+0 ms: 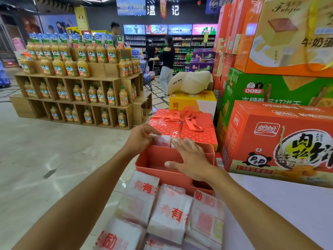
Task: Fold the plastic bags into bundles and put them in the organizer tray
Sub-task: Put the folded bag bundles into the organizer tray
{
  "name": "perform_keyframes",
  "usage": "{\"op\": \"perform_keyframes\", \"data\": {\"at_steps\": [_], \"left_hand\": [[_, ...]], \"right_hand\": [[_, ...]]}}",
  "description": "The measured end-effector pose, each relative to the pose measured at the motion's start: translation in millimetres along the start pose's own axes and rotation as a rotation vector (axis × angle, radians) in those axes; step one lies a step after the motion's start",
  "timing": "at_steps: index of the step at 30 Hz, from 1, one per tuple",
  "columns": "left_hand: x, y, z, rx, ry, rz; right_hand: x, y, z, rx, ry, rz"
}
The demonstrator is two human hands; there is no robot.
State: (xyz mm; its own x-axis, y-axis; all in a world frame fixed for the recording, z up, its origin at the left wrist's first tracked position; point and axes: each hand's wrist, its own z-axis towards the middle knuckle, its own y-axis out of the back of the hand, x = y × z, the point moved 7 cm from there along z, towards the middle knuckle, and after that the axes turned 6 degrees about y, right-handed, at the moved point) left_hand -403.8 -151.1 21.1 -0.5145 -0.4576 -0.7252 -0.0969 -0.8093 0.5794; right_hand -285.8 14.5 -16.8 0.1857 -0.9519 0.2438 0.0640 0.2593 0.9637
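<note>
The left hand [142, 136] curls its fingers over the top edge of a folded bundle [163, 141], white with red print, and pinches it at the far end of the organizer tray [153, 166]. The right hand [191, 159] is spread flat above the tray with straight fingers and holds nothing. Its fingertips reach the far compartment just beside that bundle, and its thumb hangs over the middle compartment. The two hands are apart, one on each side of the bundle.

In the head view, the step in hand looks like seating the bundle upright in the far compartment while the flat hand steadies what stands next to it. The next move likely calls for letting go once the bundle sits snug, then reaching to the plastic bags [169, 210] for another to fold.

The tray is coral red with several compartments. The far one holds white folded bags on edge; how many cannot be told. The wide middle one shows bare walls and floor wherever the right hand does not cover it. A small dark pocket at the near right corner is partly hidden by the wrist, and its contents cannot be told. The flat bags lie in overlapping stacks just beside the tray's near wall, at the edge of the white table [288, 204]
</note>
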Motion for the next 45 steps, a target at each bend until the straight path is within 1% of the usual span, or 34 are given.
{"op": "perform_keyframes", "data": {"at_steps": [8, 12, 15, 18, 21, 23, 28, 32, 34, 36, 40, 43, 45], "left_hand": [[0.0, -6.6, 6.9, 0.082, 0.044, 0.054], [-1.1, 7.5, -13.0, 0.014, 0.015, 0.145], [-12.1, 29.3, -49.7, 0.007, -0.042, 0.214], [-30.6, 50.9, -102.8, 0.035, -0.093, 0.292], [-51.1, 63.2, -166.4, 0.073, -0.069, 0.445], [-63.8, 64.1, -207.5, 0.092, -0.048, 0.491], [-86.9, 36.6, -295.7, 0.168, -0.078, 0.562], [-101.0, 10.5, -358.7, 0.131, -0.135, 0.555], [-103.6, -5.9, -381.9, 0.148, -0.141, 0.525], [-104.7, -22.4, -395.2, 0.177, -0.112, 0.492], [-101.0, -43.6, -410.9, 0.213, -0.04, 0.578], [-92.5, -49.8, -423.1, 0.222, 0.011, 0.596], [-87.7, -53.2, -430.5, 0.227, 0.012, 0.608]], "right_hand": [[-2.6, -1.7, 1.9, 0.012, -0.01, -0.001], [-1.4, 0.6, 1.8, -0.002, -0.011, 0.017], [2.6, 12.3, -9.1, -0.108, -0.021, 0.103], [8.0, 30.7, -36.1, -0.24, -0.018, 0.083], [22.2, 43.1, -79.1, -0.289, -0.01, 0.059], [36.2, 43.6, -113.2, -0.288, 0.008, 0.026], [73.2, 23.0, -204.5, -0.23, 0.05, -0.023], [92.8, -2.1, -267.9, -0.177, 0.03, -0.038], [99.5, -15.7, -289.7, -0.14, 0.032, -0.049], [104.0, -29.6, -302.4, -0.098, 0.052, -0.068], [98.9, -55.2, -316.7, 0.031, 0.041, -0.083], [92.7, -65.7, -331.3, 0.143, 0.002, -0.057], [90.2, -65.4, -342.8, 0.165, 0.002, -0.088]]}}
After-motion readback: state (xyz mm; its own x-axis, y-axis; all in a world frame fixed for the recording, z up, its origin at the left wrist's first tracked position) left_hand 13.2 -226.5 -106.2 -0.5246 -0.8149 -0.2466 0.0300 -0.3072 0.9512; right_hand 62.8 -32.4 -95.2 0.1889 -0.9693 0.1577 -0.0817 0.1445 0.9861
